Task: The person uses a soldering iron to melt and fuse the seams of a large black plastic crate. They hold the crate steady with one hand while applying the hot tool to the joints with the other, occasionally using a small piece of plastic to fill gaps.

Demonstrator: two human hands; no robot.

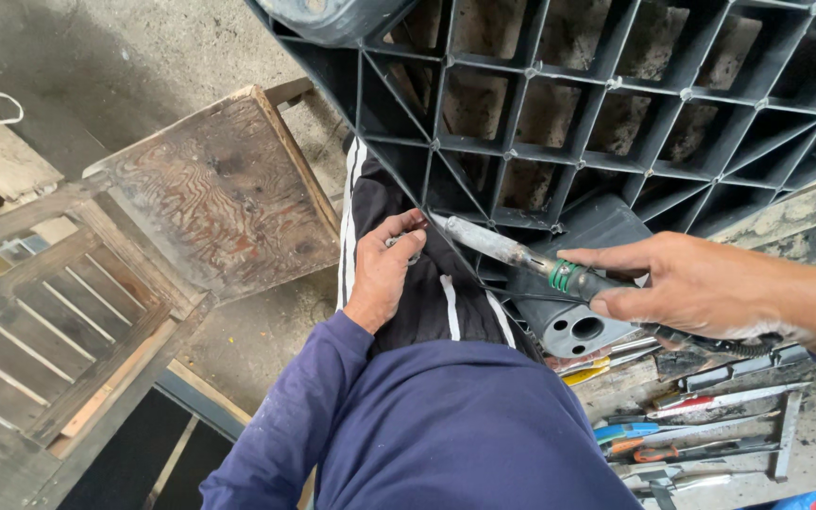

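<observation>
Both hands work at the lower edge of a dark plastic grid panel, which leans over the person's knees. That edge serves as the landmark here. The right hand comes in just below it, thumb and forefinger pinched around the dark handle of a heating iron; the other fingers curl loosely behind. Its grey metal shaft points up and leftward so that the tip meets the panel's edge. Right beside that tip, the left hand rests on the black striped trouser leg, fingers bunched together on a small pale piece, apparently steadying it against the edge. Left of the panel stands a worn wooden chair. Below the edge, to the right, loose hand tools lie within easy reach.
</observation>
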